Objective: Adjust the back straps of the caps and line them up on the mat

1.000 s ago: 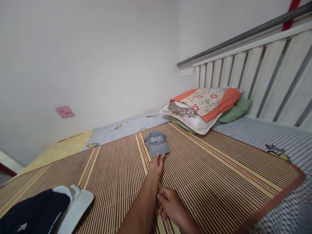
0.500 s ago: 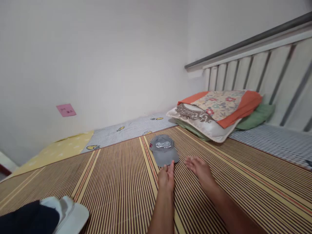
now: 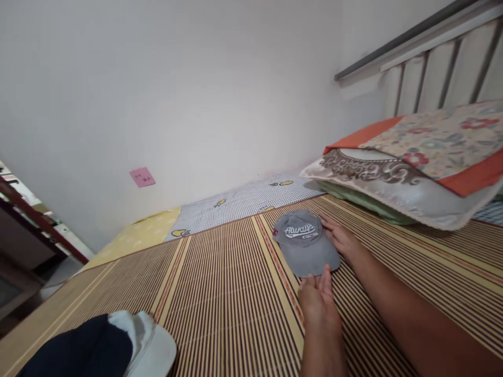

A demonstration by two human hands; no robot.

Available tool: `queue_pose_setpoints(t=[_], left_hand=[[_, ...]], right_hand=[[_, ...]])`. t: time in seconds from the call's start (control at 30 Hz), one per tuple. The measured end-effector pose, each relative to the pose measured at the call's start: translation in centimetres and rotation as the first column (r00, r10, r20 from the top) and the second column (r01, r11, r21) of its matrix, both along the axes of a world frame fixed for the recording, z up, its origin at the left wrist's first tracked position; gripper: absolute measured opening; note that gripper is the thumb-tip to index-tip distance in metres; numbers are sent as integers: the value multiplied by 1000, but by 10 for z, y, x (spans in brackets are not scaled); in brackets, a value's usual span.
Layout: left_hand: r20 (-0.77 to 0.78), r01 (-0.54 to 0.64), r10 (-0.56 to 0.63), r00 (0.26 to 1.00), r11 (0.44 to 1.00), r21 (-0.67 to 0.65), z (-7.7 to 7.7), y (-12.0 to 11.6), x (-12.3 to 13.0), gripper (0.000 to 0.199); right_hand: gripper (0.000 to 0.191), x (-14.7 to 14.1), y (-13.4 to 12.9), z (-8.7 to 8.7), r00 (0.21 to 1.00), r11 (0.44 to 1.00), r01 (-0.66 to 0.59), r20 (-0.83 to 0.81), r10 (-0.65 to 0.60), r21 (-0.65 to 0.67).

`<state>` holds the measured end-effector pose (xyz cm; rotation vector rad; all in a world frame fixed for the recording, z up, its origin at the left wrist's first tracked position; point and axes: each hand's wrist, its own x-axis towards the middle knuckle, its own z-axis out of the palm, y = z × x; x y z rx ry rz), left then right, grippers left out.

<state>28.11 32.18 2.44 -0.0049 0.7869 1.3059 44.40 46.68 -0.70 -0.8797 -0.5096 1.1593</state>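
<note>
A grey baseball cap (image 3: 302, 243) with white "Always" lettering rests on the striped bamboo mat, its brim turned towards me. My left hand (image 3: 319, 301) holds the brim's front edge, with its thumb and fingers at the rim. Against the cap's right side lies my right hand (image 3: 341, 238), its fingers stretched along the crown and not closed round it. A second cap (image 3: 98, 345), dark navy with a white brim, sits apart on the mat at lower left.
The striped mat (image 3: 220, 293) covers the bed. Stacked pillows (image 3: 377, 175) stand at the right beside the slatted headboard (image 3: 432, 78). A checked sheet (image 3: 243, 195) runs along the wall, where a pink note (image 3: 142, 177) is stuck. A yellow dotted cloth (image 3: 141, 230) lies left.
My right hand has come in from beside the grey cap to touch its side. My left hand stays at the brim. The whole view has shifted, bringing the cap closer and further right.
</note>
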Motion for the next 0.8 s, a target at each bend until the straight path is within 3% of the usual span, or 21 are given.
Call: queue_pose_setpoints(t=[0.13,0.43,0.63,0.8], left_hand=[[-8,-16,16,1000,1000,-14,4,-2,3,32],[-30,-17,17,999,1000,3,12,-9,7,31],[37,-95,96,995,994,-49,15,-12,9,24],[33,-91,94,995,992,-83,15,-14,12,20]], right_hand=[[38,8,-4,-2,999,999,24,-47,-22,43],[29,4,-13,9,998,996,-32,-52,36,82],[29,1,-9,11,999,994,-17,-29,21,112],[29,-3,-12,15,999,990,-47,29,44,131]])
